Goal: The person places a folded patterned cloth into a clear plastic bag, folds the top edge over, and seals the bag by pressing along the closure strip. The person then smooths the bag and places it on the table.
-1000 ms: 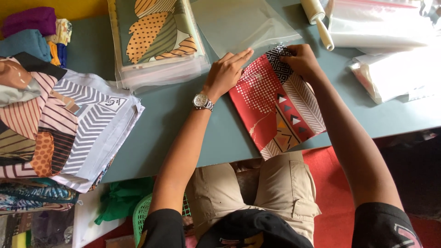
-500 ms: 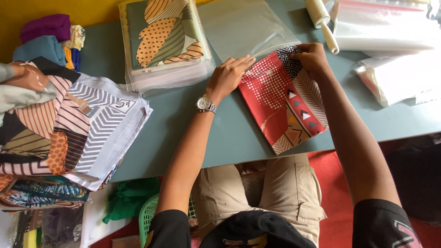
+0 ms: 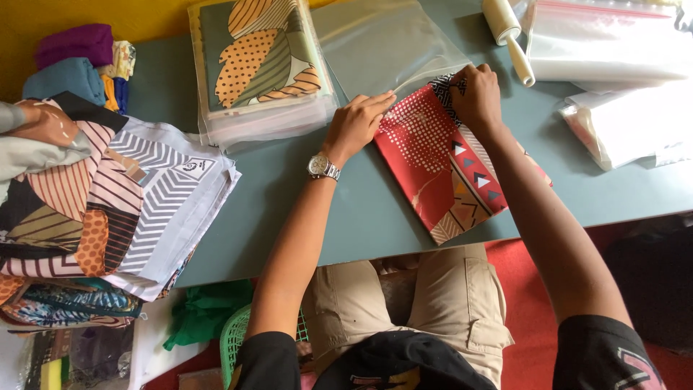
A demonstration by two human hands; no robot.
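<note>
- The folded red patterned cloth (image 3: 447, 166) lies flat on the grey desk (image 3: 289, 195), directly in front of the person; its long axis runs diagonally, from the far end under the hands toward the near right edge of the desk.
- The left hand (image 3: 357, 123) rests on the far left corner of the cloth, fingers curled and pinching the edge of the clear plastic bag (image 3: 382, 43).
- The right hand (image 3: 476, 94) is closed on the far right corner of the cloth, at the mouth of the bag.
- The bag lies just beyond the cloth, touching it, so both hands are equally near.
- To the left is a stack of packed cloths (image 3: 260, 65); further left is a pile of unpacked cloths (image 3: 108, 202).
- A white roller (image 3: 509, 36) and more bags (image 3: 606, 50) lie to the right, apart from the cloth.
</note>
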